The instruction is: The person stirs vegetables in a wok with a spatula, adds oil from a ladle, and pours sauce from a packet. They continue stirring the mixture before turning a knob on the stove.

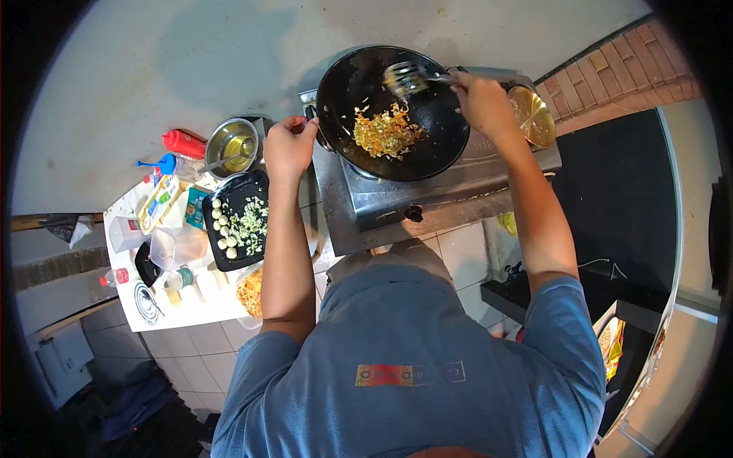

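A black wok sits on the metal stove in front of me. Chopped, fried vegetables or noodles in yellow and orange lie heaped at its middle, with small bits scattered on the walls. My left hand is closed at the wok's left handle, thumb and fingers pinching it. In my right hand is the handle of a slotted metal spatula. The spatula's head is over the far part of the wok, above the food, with some bits seemingly on it.
Left stands a white table with a black tray of pale balls and chopped greens, a steel pot, a red bottle and a clear container. A round golden lid or pan lies right of the wok.
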Tool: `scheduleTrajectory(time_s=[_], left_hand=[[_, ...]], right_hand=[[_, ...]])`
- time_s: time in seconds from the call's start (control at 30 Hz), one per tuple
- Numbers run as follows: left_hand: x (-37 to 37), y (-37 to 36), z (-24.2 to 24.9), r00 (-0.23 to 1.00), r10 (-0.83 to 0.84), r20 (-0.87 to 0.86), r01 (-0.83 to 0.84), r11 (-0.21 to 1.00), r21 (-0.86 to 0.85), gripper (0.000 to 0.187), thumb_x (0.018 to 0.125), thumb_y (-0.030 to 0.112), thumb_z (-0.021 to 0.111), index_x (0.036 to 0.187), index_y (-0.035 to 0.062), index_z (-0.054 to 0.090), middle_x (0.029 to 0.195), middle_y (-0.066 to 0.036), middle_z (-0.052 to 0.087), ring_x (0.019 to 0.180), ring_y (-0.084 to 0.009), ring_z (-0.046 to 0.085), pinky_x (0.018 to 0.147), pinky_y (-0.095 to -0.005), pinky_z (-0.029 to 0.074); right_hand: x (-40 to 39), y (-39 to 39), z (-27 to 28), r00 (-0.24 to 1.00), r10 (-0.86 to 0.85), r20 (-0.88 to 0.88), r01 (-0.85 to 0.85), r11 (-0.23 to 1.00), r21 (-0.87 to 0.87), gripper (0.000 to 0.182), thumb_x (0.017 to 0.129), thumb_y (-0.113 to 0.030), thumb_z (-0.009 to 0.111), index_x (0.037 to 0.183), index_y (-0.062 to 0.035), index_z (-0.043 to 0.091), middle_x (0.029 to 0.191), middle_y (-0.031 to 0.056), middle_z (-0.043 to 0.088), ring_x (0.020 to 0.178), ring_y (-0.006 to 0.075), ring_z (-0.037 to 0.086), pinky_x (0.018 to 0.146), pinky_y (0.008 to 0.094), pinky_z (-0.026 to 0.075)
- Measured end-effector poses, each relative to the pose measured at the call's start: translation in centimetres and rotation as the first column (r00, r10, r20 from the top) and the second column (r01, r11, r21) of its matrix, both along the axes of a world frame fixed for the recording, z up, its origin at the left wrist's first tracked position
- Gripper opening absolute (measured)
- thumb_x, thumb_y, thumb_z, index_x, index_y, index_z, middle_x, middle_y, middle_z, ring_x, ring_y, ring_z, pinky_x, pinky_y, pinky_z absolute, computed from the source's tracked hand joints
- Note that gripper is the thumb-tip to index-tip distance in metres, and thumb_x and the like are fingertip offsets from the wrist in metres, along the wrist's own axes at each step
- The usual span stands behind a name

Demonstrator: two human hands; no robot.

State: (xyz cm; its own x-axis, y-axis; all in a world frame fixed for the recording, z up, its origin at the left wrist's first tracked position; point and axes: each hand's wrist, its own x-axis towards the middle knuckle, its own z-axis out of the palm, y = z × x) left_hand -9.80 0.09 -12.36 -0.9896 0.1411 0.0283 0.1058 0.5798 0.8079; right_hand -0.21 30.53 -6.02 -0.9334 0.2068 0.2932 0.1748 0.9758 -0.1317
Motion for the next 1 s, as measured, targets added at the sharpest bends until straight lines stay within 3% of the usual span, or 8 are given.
scheduleTrajectory(time_s=[0.03,0.1,0.33,0.5,0.63,0.7,0.83,1.0], left_hand=[[0.1,0.1,0.2,1.000,0.005,-0.002,-0.005,1.000,-0.027,0.038,0.077,0.035,0.068,0.094,0.0015,0.069,0.084,-0.014,0.070,0.080,-0.0271,0.068,0.075,-0.0340,0.051],[0.1,0.0,0.1,1.000,0.007,0.002,-0.006,0.998,-0.059,0.038,0.077,0.036,0.068,0.094,0.0016,0.069,0.084,-0.014,0.070,0.080,-0.0266,0.068,0.075,-0.0336,0.051],[-0.3,0.0,-1.9,1.000,0.022,-0.023,-0.021,0.999,0.036,0.043,0.078,0.039,0.068,0.098,0.0013,0.068,0.085,-0.014,0.069,0.081,-0.0246,0.068,0.076,-0.0328,0.050],[2.5,-0.5,-1.3,0.986,0.128,-0.103,-0.115,0.986,0.116,0.040,0.082,0.037,0.066,0.097,0.0002,0.067,0.079,-0.012,0.069,0.073,-0.0199,0.066,0.070,-0.0303,0.050],[7.0,-1.2,-1.1,0.969,0.245,0.031,-0.247,0.963,0.111,0.039,0.084,0.039,0.064,0.085,0.0004,0.067,0.067,-0.010,0.066,0.058,-0.0181,0.061,0.060,-0.0308,0.048],[9.2,-1.3,-3.0,0.976,0.213,0.035,-0.208,0.973,-0.100,0.042,0.085,0.042,0.061,0.079,0.0013,0.068,0.064,-0.011,0.064,0.057,-0.0172,0.060,0.060,-0.0305,0.047],[15.5,1.0,-8.5,0.972,0.140,0.189,-0.136,0.990,-0.033,0.044,0.088,0.044,0.056,0.079,0.0028,0.069,0.063,-0.012,0.062,0.059,-0.0202,0.060,0.061,-0.0326,0.046],[21.9,7.0,-10.8,0.923,-0.040,0.383,0.149,0.954,-0.259,0.050,0.083,0.051,0.057,0.093,0.0032,0.069,0.088,-0.023,0.066,0.088,-0.0373,0.065,0.079,-0.0412,0.049]], right_hand=[[0.3,0.3,-0.4,1.000,-0.003,-0.002,0.003,1.000,-0.005,0.019,0.084,-0.021,0.061,0.098,-0.0090,0.066,0.082,0.0194,0.065,0.078,0.0396,0.062,0.069,0.0483,0.049],[0.9,-0.4,0.6,0.964,0.264,0.046,-0.254,0.955,-0.151,0.019,0.084,-0.020,0.061,0.097,-0.0083,0.066,0.084,0.0203,0.064,0.079,0.0397,0.061,0.070,0.0473,0.049],[6.7,-2.0,4.7,0.994,0.015,-0.106,-0.023,0.997,-0.075,0.018,0.084,-0.013,0.060,0.098,-0.0051,0.065,0.086,0.0220,0.064,0.083,0.0393,0.062,0.074,0.0447,0.049],[10.0,-0.9,-1.1,0.993,0.080,-0.089,-0.090,0.989,-0.114,0.026,0.082,-0.009,0.059,0.108,-0.0057,0.061,0.087,0.0219,0.063,0.083,0.0389,0.061,0.074,0.0452,0.048],[12.6,-1.2,-2.9,0.990,0.135,-0.043,-0.142,0.951,-0.274,0.037,0.081,-0.005,0.053,0.118,-0.0073,0.053,0.095,0.0229,0.062,0.089,0.0401,0.059,0.079,0.0459,0.047],[13.4,-0.8,-3.5,0.990,0.142,0.010,-0.129,0.922,-0.364,0.039,0.080,-0.005,0.052,0.120,-0.0069,0.051,0.097,0.0230,0.061,0.091,0.0408,0.058,0.080,0.0466,0.046],[14.7,1.3,-5.4,0.965,0.262,0.013,-0.226,0.854,-0.469,0.045,0.079,-0.007,0.051,0.124,-0.0045,0.045,0.100,0.0239,0.060,0.093,0.0419,0.057,0.082,0.0470,0.045],[15.9,2.2,-6.4,0.952,0.302,0.046,-0.214,0.767,-0.605,0.055,0.081,-0.013,0.057,0.132,-0.0060,0.037,0.102,0.0212,0.060,0.095,0.0390,0.058,0.085,0.0446,0.045]])
